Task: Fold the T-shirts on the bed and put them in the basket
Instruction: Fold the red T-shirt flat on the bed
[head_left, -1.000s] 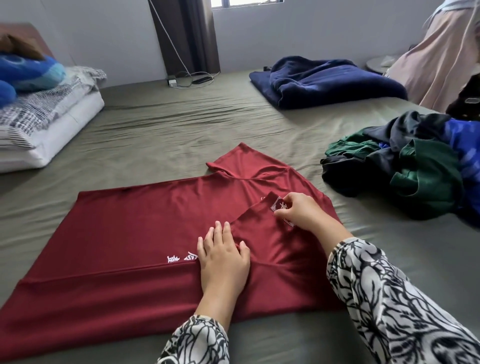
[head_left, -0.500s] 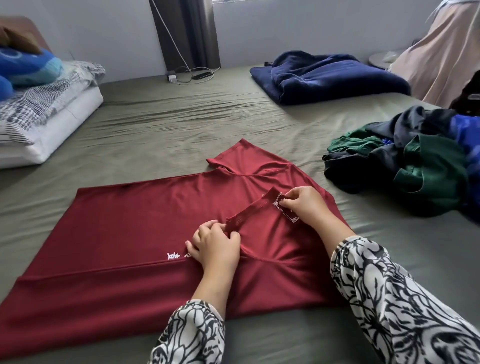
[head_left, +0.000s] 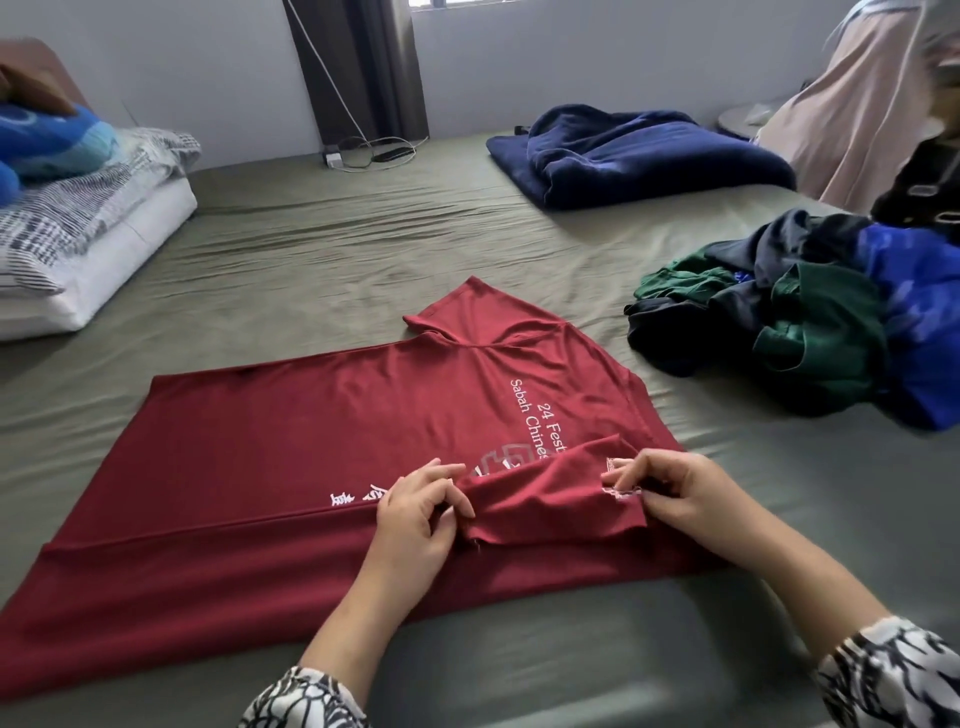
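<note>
Bedding in wrinkled olive-green sheet (head_left: 322, 249) fills the view, its near edge cut off by the frame. On it lies the dark red T-shirt (head_left: 291, 441), smooth and slightly shiny, spread flat with its near long side folded over; its lower left corner runs out of view and its white lettering is partly hidden under the turned-back sleeve (head_left: 545, 499). Right of it sits a crumpled heap of clothes (head_left: 810, 322) in green, navy and blue, cut off at the right edge. A plush navy blanket (head_left: 639, 156) lies bunched near the wall; striped pillows (head_left: 67, 228) are stacked at the left. The left hand (head_left: 415, 519) pinches the sleeve's left end, and the right hand (head_left: 670, 493) pinches its printed hem, both sleeves patterned black and white
</note>
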